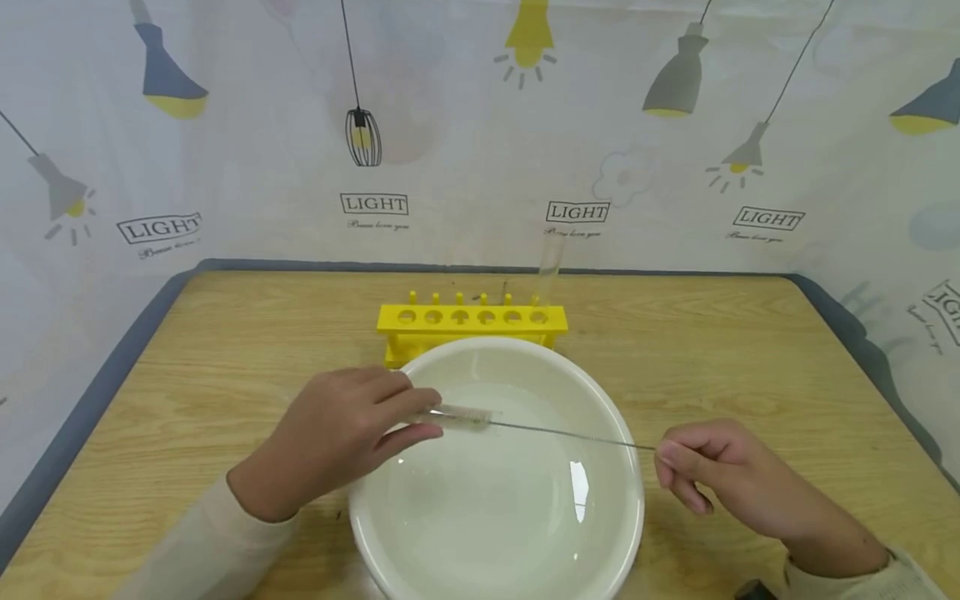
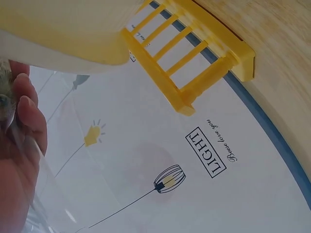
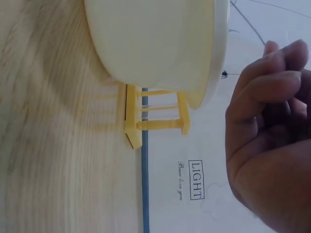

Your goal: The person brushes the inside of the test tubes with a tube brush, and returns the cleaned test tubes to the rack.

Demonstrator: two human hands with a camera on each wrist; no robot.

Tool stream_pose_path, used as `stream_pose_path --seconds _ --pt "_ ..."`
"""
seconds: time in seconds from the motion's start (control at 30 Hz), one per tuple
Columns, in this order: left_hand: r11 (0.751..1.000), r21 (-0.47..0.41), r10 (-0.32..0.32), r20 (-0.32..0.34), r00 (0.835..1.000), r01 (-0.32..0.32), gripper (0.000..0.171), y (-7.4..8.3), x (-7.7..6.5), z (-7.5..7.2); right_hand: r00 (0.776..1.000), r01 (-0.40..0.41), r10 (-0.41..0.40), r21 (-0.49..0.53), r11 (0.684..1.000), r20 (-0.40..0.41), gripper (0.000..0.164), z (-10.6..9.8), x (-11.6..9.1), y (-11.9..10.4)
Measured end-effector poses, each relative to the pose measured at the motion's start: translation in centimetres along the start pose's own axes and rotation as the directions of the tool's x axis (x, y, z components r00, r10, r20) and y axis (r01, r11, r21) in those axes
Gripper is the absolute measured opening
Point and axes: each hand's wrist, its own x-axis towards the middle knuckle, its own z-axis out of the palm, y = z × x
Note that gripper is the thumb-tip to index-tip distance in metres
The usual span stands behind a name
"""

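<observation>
Over a round white basin (image 1: 480, 343), my left hand (image 1: 341, 437) grips a clear glass test tube (image 1: 442, 411) between thumb and fingers. The bristles of a test tube brush (image 1: 570, 434) sit inside the tube, and its twisted wire handle extends to the right. At the basin's right side, my right hand (image 1: 723, 475) pinches the end of that wire. In the left wrist view, the tube (image 2: 46, 208) lies along the left hand (image 2: 19, 170). The right wrist view shows the right hand (image 3: 262, 160) with curled fingers; the wire is hidden there.
Just behind the basin stands a yellow test tube rack (image 1: 472, 326) with pegs along its back. Another clear tube (image 1: 550, 262) stands upright at its right end. A wooden table (image 1: 750, 358) lies beneath, and a lamp-patterned sheet (image 1: 465, 100) hangs behind. A small dark object (image 1: 753, 591) shows at the bottom edge.
</observation>
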Motion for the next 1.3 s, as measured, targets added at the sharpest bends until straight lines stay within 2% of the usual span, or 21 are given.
stream_pose_path --seconds 0.1,0.2,0.33,0.4,0.6,0.7,0.83,1.07,1.2,1.3 --pt "1.000 0.018 0.002 -0.021 1.000 -0.002 0.021 0.0 0.0 0.0 1.000 -0.019 0.019 0.013 1.000 -0.009 0.035 0.1 0.4 -0.3" --pt "1.000 0.026 0.005 -0.040 0.999 -0.004 0.021 -0.1 0.1 0.0 0.995 -0.100 0.100 0.017 0.995 -0.030 0.031 0.2 0.7 -0.9" --pt "1.000 0.028 0.006 -0.050 0.999 -0.005 0.022 -0.1 0.2 0.1 0.976 -0.209 0.209 0.010 0.978 -0.058 0.027 0.2 1.1 -1.8" --pt "1.000 0.029 0.009 -0.053 0.999 -0.008 0.022 0.0 0.2 0.1 0.972 -0.228 0.228 0.011 0.974 -0.055 0.027 0.1 1.2 -2.0" --pt "1.000 0.026 0.011 -0.080 0.997 -0.009 0.021 0.2 0.3 0.4 0.988 -0.153 0.152 0.049 0.987 0.019 0.030 0.2 1.8 -2.3" --pt "1.000 0.019 0.023 -0.104 0.994 -0.021 0.020 0.4 0.4 0.5 0.987 -0.158 0.156 0.059 0.986 0.040 0.029 0.6 2.4 -2.6" --pt "0.999 0.022 0.034 -0.126 0.991 -0.031 0.019 0.5 0.5 0.6 0.978 -0.207 0.206 0.045 0.977 0.015 0.027 1.0 3.0 -2.9" --pt "0.999 0.027 0.032 -0.120 0.992 -0.029 0.019 0.5 0.5 0.6 0.985 -0.168 0.170 0.104 0.980 -0.011 0.027 1.7 2.8 -2.6" --pt "0.999 0.030 0.028 -0.123 0.992 -0.025 0.019 0.5 0.5 0.4 0.988 -0.150 0.152 0.080 0.985 -0.019 0.027 2.2 2.8 -2.4" --pt "0.999 0.024 0.030 -0.129 0.991 -0.027 0.019 0.5 0.5 0.3 0.984 -0.172 0.174 0.061 0.983 -0.039 0.027 2.5 2.8 -2.3"
